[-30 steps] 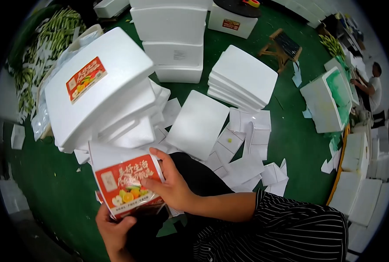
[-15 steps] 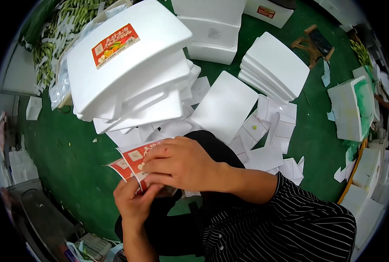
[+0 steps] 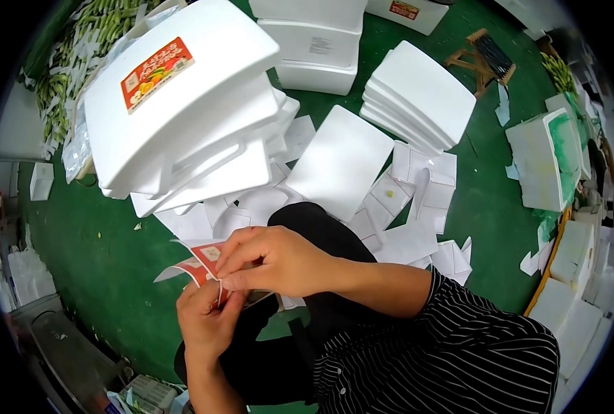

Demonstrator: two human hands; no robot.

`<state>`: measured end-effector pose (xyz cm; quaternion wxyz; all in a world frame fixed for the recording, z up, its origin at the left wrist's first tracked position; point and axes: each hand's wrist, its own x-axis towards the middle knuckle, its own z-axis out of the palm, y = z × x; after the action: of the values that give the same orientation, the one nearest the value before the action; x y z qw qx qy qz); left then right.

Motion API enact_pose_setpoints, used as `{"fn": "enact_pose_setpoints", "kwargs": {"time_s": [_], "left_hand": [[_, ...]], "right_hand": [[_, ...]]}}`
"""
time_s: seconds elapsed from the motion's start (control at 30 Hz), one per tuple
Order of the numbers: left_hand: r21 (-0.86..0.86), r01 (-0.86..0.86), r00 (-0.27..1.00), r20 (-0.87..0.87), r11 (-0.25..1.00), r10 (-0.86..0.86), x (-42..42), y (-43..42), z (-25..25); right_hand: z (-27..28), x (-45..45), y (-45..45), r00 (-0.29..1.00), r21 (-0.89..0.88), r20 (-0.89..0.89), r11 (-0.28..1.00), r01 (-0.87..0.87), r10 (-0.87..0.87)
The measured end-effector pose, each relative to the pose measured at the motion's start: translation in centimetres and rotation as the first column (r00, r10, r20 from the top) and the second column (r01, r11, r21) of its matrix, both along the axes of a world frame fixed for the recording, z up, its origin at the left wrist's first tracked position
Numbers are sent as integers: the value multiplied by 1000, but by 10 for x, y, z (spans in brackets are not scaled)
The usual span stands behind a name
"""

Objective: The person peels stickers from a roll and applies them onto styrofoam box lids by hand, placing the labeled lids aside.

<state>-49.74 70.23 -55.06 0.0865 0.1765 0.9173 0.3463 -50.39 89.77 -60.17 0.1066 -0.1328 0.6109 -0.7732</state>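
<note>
Several red printed sticker labels (image 3: 195, 269) are gripped low down by my left hand (image 3: 207, 321), its thumb pressed over them. My right hand (image 3: 279, 261) pinches the top label near its edge, with thumb and fingers together, just above the left hand. The labels fan apart and one pale edge curls up to the left. Just beyond both hands stands a stack of white foam lids (image 3: 210, 131). The uppermost lid carries a red sticker with fruit pictures (image 3: 157, 74).
Loose white backing papers (image 3: 407, 245) litter the green floor (image 3: 114, 276) around a single foam lid (image 3: 341, 162). More lids (image 3: 424, 93) are stacked at right, with foam boxes (image 3: 310, 52) behind. Green vegetables (image 3: 107, 34) fill the upper left. A small wooden stool (image 3: 483, 58) stands at upper right.
My right hand has shifted slightly down, its fingers now pinching the top label's edge. The labels have bent and spread, showing less print. The whole view has shifted a little.
</note>
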Motion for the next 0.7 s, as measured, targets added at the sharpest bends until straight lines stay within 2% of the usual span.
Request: {"fn": "enact_pose_setpoints", "kwargs": {"time_s": [0.1, 0.2, 0.3, 0.33, 0.4, 0.43, 0.47, 0.53, 0.57, 0.7], "left_hand": [[-21, 22, 993, 117, 1000, -19, -1, 2, 4], [9, -12, 997, 81, 1000, 11, 0, 5, 1], [95, -132, 971, 213, 987, 109, 0, 11, 1], [124, -134, 969, 226, 983, 104, 0, 13, -4], [137, -176, 961, 237, 975, 140, 0, 6, -7], [-7, -90, 978, 190, 996, 90, -2, 3, -1], [15, -123, 972, 205, 992, 117, 0, 6, 0], [70, -169, 962, 230, 983, 149, 5, 14, 0], [39, -210, 941, 278, 977, 191, 7, 11, -3], [-3, -101, 986, 132, 995, 100, 5, 5, -10]], "right_hand": [[-7, 4, 0, 987, -117, 154, 993, -16, 34], [-16, 4, 1, 953, -225, 301, 974, 26, 44], [-29, -2, 10, 807, -462, 574, 868, 182, 136], [-29, 1, 22, 873, -291, 488, 941, 172, -8], [-23, 6, 36, 957, 34, 225, 983, 180, -182], [-19, 10, 37, 975, 128, -68, 968, 217, -209], [-8, 14, 35, 943, 269, -250, 919, 288, -222], [-11, 19, 18, 902, 340, -402, 889, 307, -158], [-13, 20, 11, 915, 300, -357, 905, 302, -187], [-17, 27, 0, 947, 175, -203, 942, 285, -249]]}}
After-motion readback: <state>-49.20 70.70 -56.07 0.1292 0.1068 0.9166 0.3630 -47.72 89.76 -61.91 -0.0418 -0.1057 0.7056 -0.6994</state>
